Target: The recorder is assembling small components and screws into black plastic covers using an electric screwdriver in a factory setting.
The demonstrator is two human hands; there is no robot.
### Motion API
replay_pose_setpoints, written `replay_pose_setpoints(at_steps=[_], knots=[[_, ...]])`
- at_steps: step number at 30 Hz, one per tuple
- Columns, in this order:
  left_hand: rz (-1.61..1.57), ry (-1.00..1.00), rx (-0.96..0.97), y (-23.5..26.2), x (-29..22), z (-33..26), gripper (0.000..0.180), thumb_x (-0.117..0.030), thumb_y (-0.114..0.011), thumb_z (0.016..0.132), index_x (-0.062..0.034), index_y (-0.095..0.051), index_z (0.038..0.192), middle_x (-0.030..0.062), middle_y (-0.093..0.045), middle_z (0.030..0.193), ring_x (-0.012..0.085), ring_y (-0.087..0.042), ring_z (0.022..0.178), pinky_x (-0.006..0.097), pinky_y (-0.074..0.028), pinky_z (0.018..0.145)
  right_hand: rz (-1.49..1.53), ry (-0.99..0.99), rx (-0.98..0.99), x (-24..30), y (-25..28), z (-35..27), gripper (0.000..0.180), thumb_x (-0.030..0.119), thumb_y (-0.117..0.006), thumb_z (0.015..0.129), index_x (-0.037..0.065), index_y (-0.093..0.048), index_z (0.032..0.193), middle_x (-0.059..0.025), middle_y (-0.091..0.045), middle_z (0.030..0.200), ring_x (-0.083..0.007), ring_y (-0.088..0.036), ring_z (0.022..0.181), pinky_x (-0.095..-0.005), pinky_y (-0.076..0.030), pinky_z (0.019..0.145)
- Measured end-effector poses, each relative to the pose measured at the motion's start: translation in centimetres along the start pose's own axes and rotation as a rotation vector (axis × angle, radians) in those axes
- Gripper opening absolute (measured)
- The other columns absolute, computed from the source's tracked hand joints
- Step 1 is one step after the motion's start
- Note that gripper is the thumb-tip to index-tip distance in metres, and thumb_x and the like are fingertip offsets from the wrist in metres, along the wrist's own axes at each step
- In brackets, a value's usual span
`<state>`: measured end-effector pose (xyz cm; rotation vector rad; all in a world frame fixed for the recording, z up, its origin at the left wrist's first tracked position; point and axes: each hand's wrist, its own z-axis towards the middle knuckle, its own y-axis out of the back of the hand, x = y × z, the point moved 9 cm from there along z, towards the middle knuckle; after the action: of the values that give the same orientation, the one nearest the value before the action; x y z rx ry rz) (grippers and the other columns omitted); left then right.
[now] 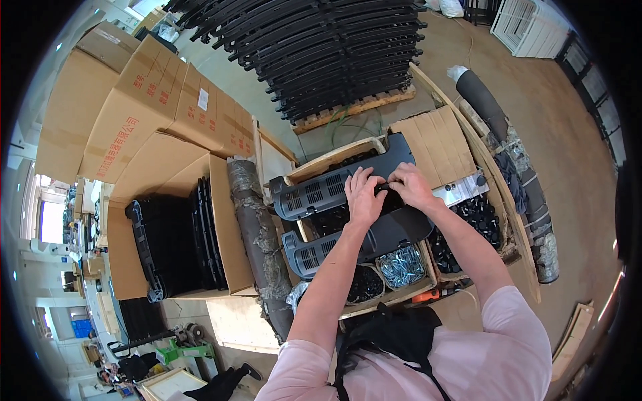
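A long dark grey plastic panel (334,190) with slotted vents lies across wooden bins on the workbench. My left hand (364,197) rests on its middle, fingers bent and pressing down on the panel. My right hand (409,184) is just to the right, fingertips pinching a small black part (382,189) against the panel's centre. Both thumbs almost meet over that part. What exactly sits under the fingertips is hidden.
Bins hold silver screws (401,266) and small black parts (478,217). An orange tool (428,295) lies at the bench's near edge. An open carton with black panels (180,237) stands left, more cartons (160,100) behind. A pallet of black frames (334,53) lies ahead.
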<state>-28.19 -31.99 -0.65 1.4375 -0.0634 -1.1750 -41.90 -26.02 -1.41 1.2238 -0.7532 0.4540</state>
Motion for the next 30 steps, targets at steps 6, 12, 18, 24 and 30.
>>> replay_pose_setpoints(at_steps=[6,12,18,24,30], knots=[[0.037,0.002,0.011,-1.2,0.2,0.2,0.036,-0.014,-0.084,0.077,-0.0149,-0.071,0.111,0.0105,-0.058,0.144,0.0333,-0.043,0.146,0.055,-0.023,0.124,-0.023,0.011,-0.028,-0.8,0.0,-0.2,0.01,0.012,-0.075,0.082,0.005,-0.073,0.089,-0.0092,-0.063,0.092,-0.0304,-0.06,0.095,-0.0429,-0.049,0.087],[0.073,-0.013,0.037,-1.2,-0.2,0.1,0.045,-0.013,-0.085,0.076,-0.0137,-0.067,0.117,0.0099,-0.057,0.144,0.0328,-0.042,0.146,0.054,-0.023,0.124,0.005,-0.065,0.009,-1.6,0.0,0.2,0.01,0.011,-0.075,0.081,0.005,-0.071,0.088,-0.0099,-0.064,0.092,-0.0309,-0.061,0.095,-0.0437,-0.05,0.086],[-0.036,-0.009,0.062,-0.7,-0.1,0.0,0.055,-0.01,-0.082,0.079,-0.0114,-0.06,0.129,0.0123,-0.057,0.144,0.0325,-0.045,0.145,0.052,-0.024,0.125,-0.061,-0.043,-0.035,-1.4,0.4,-0.1,0.011,0.01,-0.075,0.08,0.004,-0.069,0.088,-0.0109,-0.064,0.09,-0.0317,-0.062,0.092,-0.0435,-0.051,0.083],[-0.353,0.154,-0.216,6.7,3.8,-3.5,0.036,-0.004,-0.069,0.092,-0.0012,-0.062,0.127,0.0186,-0.066,0.128,0.032,-0.064,0.12,0.04,-0.049,0.106,0.144,0.009,-0.092,3.4,1.8,-3.0,0.011,0.008,-0.074,0.082,0.004,-0.068,0.09,-0.0121,-0.064,0.09,-0.0326,-0.064,0.091,-0.0424,-0.053,0.08],[-0.649,0.512,-0.343,12.8,8.1,-19.3,0.018,-0.01,-0.06,0.105,-0.0008,-0.066,0.119,0.0031,-0.07,0.098,0.0097,-0.064,0.088,0.026,-0.053,0.083,0.167,0.317,0.55,14.6,-6.4,-14.6,0.012,0.011,-0.069,0.088,0.004,-0.072,0.097,-0.0141,-0.069,0.098,-0.0354,-0.069,0.096,-0.0447,-0.056,0.086]])
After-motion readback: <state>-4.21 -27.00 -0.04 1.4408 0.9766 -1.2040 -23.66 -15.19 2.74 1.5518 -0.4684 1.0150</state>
